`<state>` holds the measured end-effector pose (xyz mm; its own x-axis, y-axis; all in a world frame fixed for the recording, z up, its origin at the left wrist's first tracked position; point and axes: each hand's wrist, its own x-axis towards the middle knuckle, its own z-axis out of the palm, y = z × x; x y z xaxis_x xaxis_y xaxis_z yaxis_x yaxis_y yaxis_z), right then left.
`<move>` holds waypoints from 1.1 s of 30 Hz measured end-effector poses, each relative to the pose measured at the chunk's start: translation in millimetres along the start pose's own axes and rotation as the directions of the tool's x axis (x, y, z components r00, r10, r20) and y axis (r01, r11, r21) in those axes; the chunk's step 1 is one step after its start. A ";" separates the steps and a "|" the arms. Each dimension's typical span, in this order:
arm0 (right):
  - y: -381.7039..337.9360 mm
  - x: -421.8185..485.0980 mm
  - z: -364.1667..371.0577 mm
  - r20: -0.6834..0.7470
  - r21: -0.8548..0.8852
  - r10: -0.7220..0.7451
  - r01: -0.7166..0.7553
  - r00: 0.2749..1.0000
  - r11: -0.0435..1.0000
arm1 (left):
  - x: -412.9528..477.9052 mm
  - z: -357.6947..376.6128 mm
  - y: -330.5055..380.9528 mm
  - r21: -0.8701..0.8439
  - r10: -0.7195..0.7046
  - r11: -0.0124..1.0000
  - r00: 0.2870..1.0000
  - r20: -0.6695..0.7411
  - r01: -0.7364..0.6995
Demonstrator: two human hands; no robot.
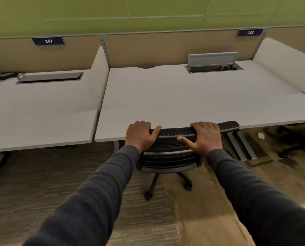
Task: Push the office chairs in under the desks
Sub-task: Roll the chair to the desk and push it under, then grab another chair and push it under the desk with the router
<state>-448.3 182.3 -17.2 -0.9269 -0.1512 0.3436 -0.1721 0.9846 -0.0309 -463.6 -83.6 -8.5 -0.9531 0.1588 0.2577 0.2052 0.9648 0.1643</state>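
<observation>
Both hands, left hand and right hand, apparently grip the chair's curved mesh backrest.

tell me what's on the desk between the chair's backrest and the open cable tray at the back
Nothing: in the head view the desk is bare from the backrest, gripped by both hands, up to the open cable tray.
</observation>
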 end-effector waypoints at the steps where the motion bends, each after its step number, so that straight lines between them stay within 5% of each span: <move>1: -5.7 -7.7 2.4 -0.018 0.023 0.025 -0.025 1.000 0.999 | -5.5 0.0 -1.4 0.020 0.015 1.000 1.000 -0.004 -0.015; 11: -107.3 -74.6 2.9 0.085 0.055 0.163 -0.168 0.983 0.984 | -116.8 -7.4 -35.2 -0.027 0.102 0.995 0.989 0.107 -0.099; 17: -220.1 -140.0 -6.3 0.185 0.116 0.142 -0.165 0.973 0.979 | -213.8 -47.1 -107.5 0.034 0.000 0.999 0.989 0.147 -0.005; 33: -592.6 -253.4 -50.8 0.225 0.306 -0.191 0.116 0.955 0.945 | -498.3 -183.8 -361.8 0.173 -0.303 0.942 0.951 0.056 0.289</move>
<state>-94.5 -358.4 -38.3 -0.9279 -0.3520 0.1228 -0.3726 0.8858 -0.2765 -22.0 -550.4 -21.4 -0.9815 -0.1291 0.1417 -0.1210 0.9905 0.0648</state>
